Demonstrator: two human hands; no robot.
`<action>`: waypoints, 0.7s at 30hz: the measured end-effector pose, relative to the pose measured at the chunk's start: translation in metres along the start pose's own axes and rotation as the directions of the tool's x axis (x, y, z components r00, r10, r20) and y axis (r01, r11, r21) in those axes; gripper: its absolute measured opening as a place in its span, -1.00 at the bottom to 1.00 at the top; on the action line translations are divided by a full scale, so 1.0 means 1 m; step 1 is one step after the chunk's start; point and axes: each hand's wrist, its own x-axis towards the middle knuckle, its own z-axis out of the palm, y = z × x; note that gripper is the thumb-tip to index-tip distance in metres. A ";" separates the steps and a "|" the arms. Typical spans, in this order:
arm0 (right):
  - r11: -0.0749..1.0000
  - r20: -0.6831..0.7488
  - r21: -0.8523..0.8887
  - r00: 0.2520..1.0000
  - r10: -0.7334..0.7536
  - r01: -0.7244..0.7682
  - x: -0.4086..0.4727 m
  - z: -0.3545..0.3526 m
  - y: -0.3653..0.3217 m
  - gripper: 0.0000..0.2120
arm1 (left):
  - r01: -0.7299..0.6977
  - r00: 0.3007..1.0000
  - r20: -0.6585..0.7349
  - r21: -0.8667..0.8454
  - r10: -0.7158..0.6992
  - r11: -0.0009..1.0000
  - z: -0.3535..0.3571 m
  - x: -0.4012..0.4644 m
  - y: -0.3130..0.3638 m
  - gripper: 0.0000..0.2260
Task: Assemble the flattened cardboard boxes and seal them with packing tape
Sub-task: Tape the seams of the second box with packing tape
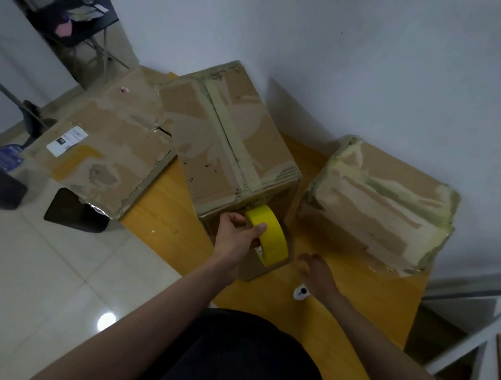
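An assembled cardboard box [226,144] stands in the middle of the wooden table [354,307], with a tape strip running along its top seam. My left hand [235,234] grips a yellow tape roll [269,237] against the box's near lower edge. My right hand [316,272] hovers just right of the roll, over the table, fingers relaxed and holding nothing. A second, heavily taped box [379,202] sits to the right. A flattened box [106,148] lies to the left, overhanging the table edge.
A small white object [301,292] with a black dot lies on the table by my right wrist. A black stool [76,211] stands below the flattened box. White shelving [474,334] is at the right, a dark chair [75,23] at the back left.
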 end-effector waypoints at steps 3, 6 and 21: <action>0.879 -0.153 0.470 0.988 -0.010 0.082 -0.010 -0.045 -0.062 -0.77 | -0.003 1.000 -0.016 0.005 0.004 1.000 0.002 0.000 0.001 -0.68; 0.661 -0.086 0.743 0.994 -0.062 0.105 -0.026 -0.078 -0.114 -0.68 | -0.001 1.000 -0.027 0.002 0.001 1.000 0.004 0.000 0.001 -0.65; 0.655 -0.061 0.751 0.996 -0.061 0.086 -0.046 -0.084 -0.143 -0.77 | -0.048 0.992 0.118 0.030 0.045 0.998 -0.008 -0.003 0.002 -0.52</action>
